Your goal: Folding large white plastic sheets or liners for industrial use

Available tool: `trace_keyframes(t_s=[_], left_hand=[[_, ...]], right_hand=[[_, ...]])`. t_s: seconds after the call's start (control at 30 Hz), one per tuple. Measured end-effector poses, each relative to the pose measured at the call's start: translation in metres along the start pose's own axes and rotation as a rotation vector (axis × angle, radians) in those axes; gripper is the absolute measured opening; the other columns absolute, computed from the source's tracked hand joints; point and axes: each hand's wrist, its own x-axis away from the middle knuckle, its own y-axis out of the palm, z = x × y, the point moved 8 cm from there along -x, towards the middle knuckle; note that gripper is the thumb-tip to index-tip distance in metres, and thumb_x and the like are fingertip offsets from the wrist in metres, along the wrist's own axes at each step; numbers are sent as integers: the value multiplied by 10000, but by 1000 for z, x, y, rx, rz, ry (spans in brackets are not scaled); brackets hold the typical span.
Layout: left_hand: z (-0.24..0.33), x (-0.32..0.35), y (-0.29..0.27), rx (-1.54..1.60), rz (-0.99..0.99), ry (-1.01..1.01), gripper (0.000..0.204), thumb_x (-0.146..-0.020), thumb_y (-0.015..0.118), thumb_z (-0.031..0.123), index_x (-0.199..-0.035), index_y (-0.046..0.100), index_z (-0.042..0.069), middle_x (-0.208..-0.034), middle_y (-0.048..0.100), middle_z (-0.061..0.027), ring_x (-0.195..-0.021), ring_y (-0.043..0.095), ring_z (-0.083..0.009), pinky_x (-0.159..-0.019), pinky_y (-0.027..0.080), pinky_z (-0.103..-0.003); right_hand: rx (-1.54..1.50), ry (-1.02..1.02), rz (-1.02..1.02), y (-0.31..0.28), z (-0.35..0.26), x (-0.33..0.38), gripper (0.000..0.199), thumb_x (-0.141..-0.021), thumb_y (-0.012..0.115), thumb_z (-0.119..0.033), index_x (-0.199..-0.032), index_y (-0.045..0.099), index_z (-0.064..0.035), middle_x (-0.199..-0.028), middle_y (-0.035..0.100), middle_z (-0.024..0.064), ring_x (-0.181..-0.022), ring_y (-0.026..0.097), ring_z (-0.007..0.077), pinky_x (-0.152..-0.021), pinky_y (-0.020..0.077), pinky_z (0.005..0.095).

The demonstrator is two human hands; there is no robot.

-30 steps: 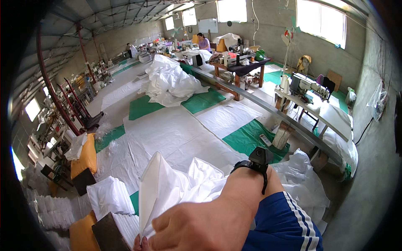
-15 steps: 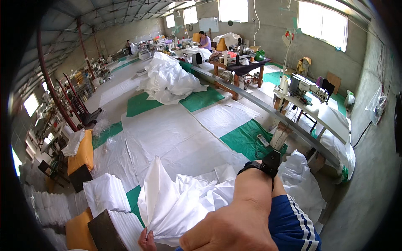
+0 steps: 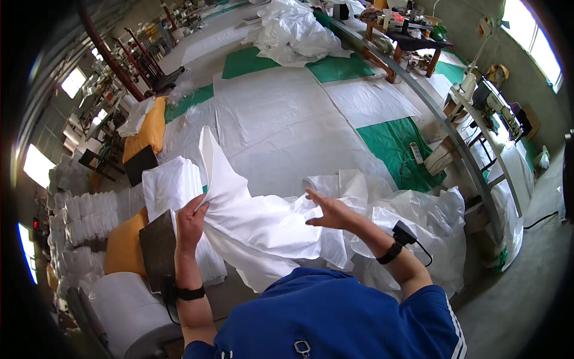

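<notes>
My left hand (image 3: 191, 219) is closed on the gathered edge of a white fabric sheet (image 3: 257, 224), its thumb and fingers pinched together. From this grip one corner stands up in a point, while the rest spreads in loose folds to the right and toward my body. Over the right part of the folds my right hand (image 3: 327, 212) hovers with fingers spread, holding nothing. Thinner, crumpled white sheeting (image 3: 415, 215) lies beyond and below my right forearm. Just left of the held sheet, close to my left hand, is a folded white stack (image 3: 172, 186).
Grey floor sheeting (image 3: 281, 125) stretches ahead, with green sheets (image 3: 394, 149) beside it. A large white heap (image 3: 293, 33) lies farther off. Along the right run a metal rail (image 3: 445, 125) and a sewing machine table (image 3: 508, 170). At left are yellow sacks (image 3: 127, 239) and a white roll (image 3: 128, 311).
The view has tilted down. My right hand has swung from close in front of the camera out over the sheet, fingers spread. My left hand, still gripping the sheet, appears farther forward.
</notes>
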Motion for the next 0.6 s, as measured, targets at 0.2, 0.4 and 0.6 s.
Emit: trace_keyframes(t_s=[0.2, 0.4, 0.6], left_hand=[[106, -21, 22, 174, -266, 180, 242, -852, 578, 2, -1084, 643, -16, -919, 678, -53, -846, 589, -90, -785, 448, -222], [150, -30, 25, 182, -146, 181, 182, -833, 553, 23, -985, 647, -8, -912, 642, -32, -853, 556, -88, -812, 418, -227], [137, 21, -249, 257, 604, 438, 265, -907, 494, 233, -1088, 532, 43, -1044, 558, -68, -999, 537, -193, -913, 433, -361]], right_hand=[[27, 114, -373, 147, 18, -2, 1180, -636, 810, -360, -1472, 23, -87, -1420, 346, 205, -1325, 327, 339, -1038, 260, 572], [-792, -104, -562, 303, -62, -17, 1140, -743, 750, -303, -1463, -113, -108, -1415, 317, 237, -1237, 427, 327, -916, 442, 398], [-1110, 146, -903, 192, -92, -37, 593, -860, 632, -235, -1362, 360, -77, -1066, 613, 174, -897, 650, 242, -760, 546, 326]])
